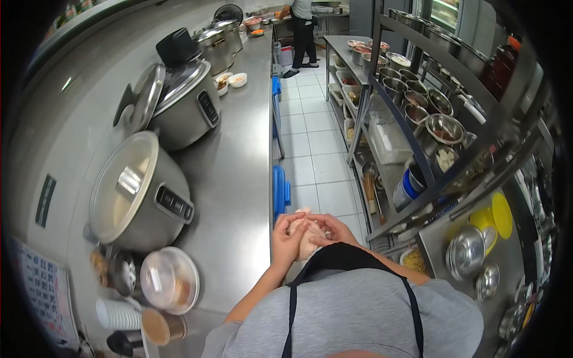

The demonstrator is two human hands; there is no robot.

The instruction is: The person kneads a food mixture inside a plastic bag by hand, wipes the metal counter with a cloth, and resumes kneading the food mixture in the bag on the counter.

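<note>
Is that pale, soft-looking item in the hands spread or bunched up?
Bunched up: the pale, soft-looking item is gathered between the left hand and right hand.

Short-sleeved T-shirt point(352, 316) is worn, plain heather grey, loosely cut. Black apron point(337, 255) is worn over it, bib curved across the chest; two thin black straps point(290, 319) are run up over the shoulders. Forearms point(258, 301), left hand point(287, 238) and right hand point(332, 228) are left bare.
</note>
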